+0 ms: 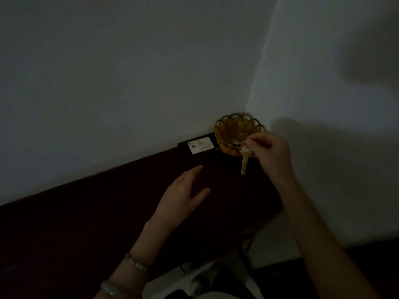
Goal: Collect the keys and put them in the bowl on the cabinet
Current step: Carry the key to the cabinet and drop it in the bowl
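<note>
Dim room, pic dark overall. Right hand (269, 154), centre-right of frame, fingers pressed together pinching a brass-coloured metal key (244, 161) by its ring/head; key blade hangs straight down, tip just above the dark cabinet top (108, 223). The key sits in front of the near rim of an amber-gold scalloped bowl (238, 130) w/ looped wire-like edge, which stands in the wall corner at the far right end of the cabinet, just right of frame centre. A few small items lie inside the bowl, too dark to tell what. Left hand (183, 190), centre of frame, spread open, palm down, fingers loose over the cabinet top, holding nothing; can't tell if it touches the surface. Left wrist wears a pale beaded bracelet (136, 263) and, lower down, a pale smooth bangle (111, 290), bottom-centre. Just left of the bowl, a white rectangular card (200, 145) lies flat on a dark flat object against the wall. Light floor shows bottom-centre below the cabinet edge.
</note>
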